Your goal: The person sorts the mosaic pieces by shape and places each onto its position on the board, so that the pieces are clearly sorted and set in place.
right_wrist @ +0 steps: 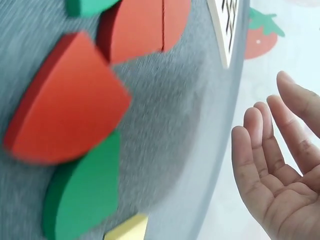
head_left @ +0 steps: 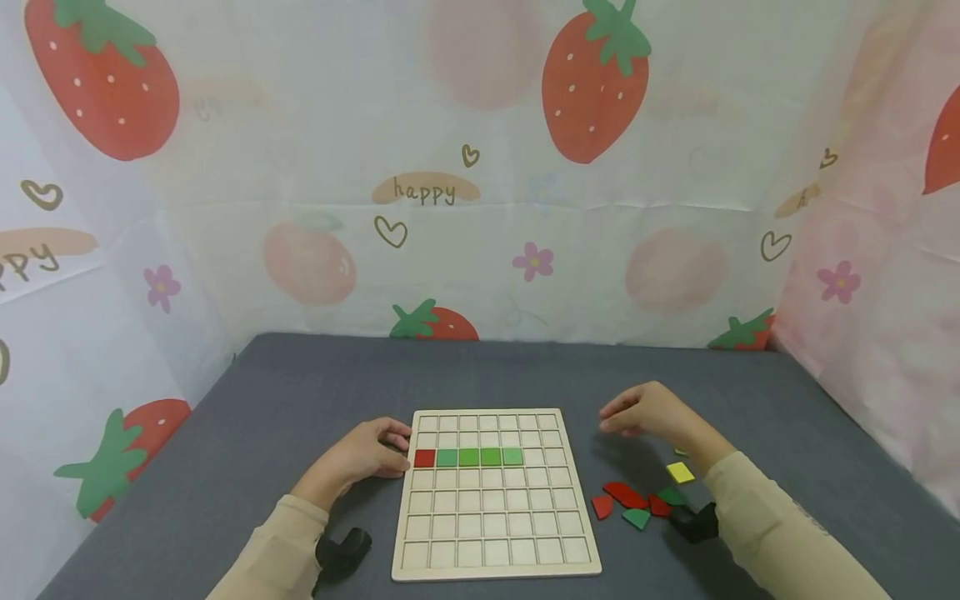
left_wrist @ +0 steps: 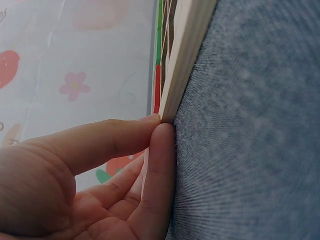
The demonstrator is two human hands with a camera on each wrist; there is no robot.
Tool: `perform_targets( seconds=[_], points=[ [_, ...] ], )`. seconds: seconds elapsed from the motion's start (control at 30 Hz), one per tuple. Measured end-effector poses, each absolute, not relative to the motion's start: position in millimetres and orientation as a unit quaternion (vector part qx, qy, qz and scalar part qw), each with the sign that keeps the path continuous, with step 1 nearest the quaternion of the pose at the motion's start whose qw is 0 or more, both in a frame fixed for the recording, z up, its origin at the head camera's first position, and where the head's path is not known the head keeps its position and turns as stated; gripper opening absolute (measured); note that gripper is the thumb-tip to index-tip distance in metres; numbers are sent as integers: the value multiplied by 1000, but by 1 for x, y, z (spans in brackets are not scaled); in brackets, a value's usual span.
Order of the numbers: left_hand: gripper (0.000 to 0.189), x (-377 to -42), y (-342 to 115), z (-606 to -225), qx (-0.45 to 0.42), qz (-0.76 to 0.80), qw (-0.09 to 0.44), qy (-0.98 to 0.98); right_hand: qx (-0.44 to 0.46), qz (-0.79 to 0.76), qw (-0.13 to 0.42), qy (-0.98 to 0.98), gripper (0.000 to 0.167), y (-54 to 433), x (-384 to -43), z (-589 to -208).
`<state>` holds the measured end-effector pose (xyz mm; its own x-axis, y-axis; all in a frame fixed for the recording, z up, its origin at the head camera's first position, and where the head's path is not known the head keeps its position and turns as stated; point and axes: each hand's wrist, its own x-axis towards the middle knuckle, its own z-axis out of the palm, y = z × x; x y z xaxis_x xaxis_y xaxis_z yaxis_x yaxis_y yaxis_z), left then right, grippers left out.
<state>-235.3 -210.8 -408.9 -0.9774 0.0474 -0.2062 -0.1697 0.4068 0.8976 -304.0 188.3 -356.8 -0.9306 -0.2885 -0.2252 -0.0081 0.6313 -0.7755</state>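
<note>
Grey in colour, the surface (head_left: 322, 375) is topped by a pale gridded board (head_left: 470, 527); were it tugged, its seated row could be jarred. Its left edge is pinched by the left hand (head_left: 360, 458), whose grip is nearly closed; the right hand (head_left: 648, 410) is held raised, loosely curved, empty. By the black wrist device (head_left: 696, 523), if lowered, loose coloured pieces (head_left: 626, 495) right of the board could be scattered. Five tiles (head_left: 468, 457), one red, four green, are seated in the third row from the far side.

Strawberry-print cloth (head_left: 480, 275) hangs behind a dark grey tabletop (head_left: 337, 375).
</note>
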Motion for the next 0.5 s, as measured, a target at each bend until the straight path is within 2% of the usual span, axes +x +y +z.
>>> perform_targets(
  seconds=[0.5],
  points=[
    [51,-237,-210,-410,-38,538,96,837,-64,-424,169,888,34,217,-309,-355]
  ],
)
